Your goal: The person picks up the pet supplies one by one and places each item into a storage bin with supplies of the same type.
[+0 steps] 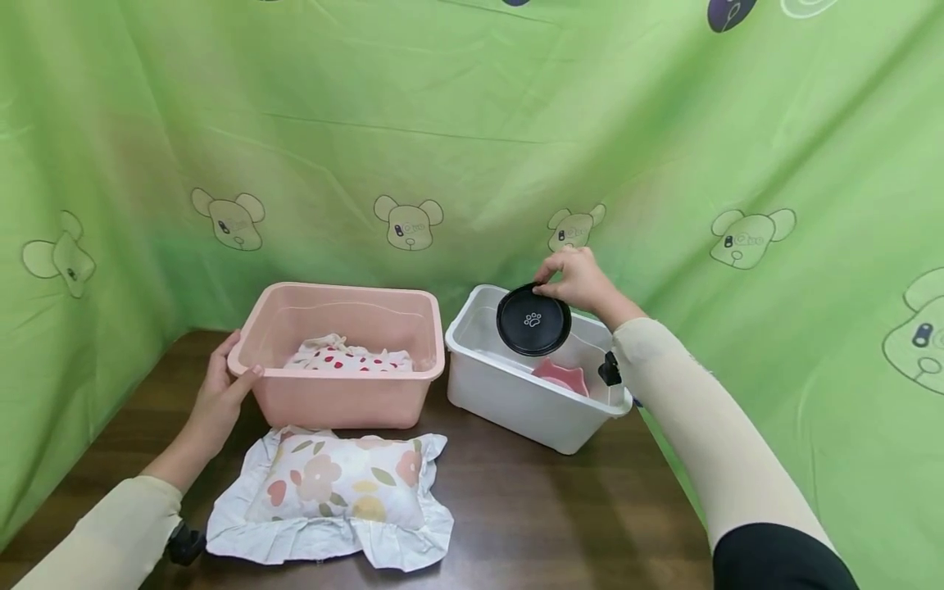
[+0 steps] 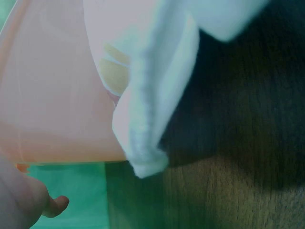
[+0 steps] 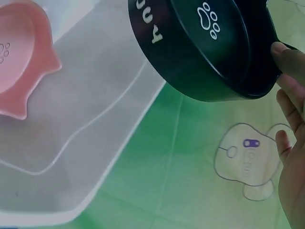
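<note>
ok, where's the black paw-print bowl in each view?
Head: black bowl just right of centre, in the right hand, over the white bin.
Left wrist: not in it.
Right wrist: at the top, right of centre, cut off by the upper edge.
Shared landmark: green cloth, visible in all three.

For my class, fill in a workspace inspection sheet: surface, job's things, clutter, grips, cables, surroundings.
Surface: dark wooden table.
Job's things: black bowl, tilted above white bin; pink bowl inside white bin; pink bin containing spotted cloth.
Clutter: floral cushion in front of pink bin.
Grips: right grip pinches black bowl's edge; left grip holds pink bin's rim.
Cables: nothing seen.
Surroundings: green curtain printed with cartoon animal faces.
</note>
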`<state>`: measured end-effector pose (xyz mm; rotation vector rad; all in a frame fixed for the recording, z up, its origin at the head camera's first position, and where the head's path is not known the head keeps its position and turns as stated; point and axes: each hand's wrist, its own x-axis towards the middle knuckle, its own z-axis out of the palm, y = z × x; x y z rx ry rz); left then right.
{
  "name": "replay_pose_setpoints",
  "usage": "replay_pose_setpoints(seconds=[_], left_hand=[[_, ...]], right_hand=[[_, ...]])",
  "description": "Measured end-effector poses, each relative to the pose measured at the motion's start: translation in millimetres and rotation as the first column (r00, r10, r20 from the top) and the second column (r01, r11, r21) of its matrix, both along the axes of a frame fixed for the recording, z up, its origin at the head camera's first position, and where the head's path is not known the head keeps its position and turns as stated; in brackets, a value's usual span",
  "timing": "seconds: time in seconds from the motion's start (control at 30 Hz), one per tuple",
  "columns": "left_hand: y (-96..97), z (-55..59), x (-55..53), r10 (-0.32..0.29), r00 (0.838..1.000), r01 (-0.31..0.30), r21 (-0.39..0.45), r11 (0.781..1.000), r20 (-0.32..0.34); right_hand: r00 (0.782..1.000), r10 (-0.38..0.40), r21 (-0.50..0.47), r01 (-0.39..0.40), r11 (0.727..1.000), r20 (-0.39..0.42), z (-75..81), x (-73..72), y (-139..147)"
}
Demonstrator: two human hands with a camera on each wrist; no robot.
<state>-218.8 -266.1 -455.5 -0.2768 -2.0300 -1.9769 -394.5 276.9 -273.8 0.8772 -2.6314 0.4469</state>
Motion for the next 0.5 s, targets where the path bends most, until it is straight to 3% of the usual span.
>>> replay_pose_setpoints(seconds=[0.5], left_hand=[[5.1,2.9,1.2,0.014,1.0,-0.014,0.048,0.999,0.0]], right_hand=[[0.994,-0.005,-0.023,0.008,1.0,0.112,-50.6,-23.5,-9]])
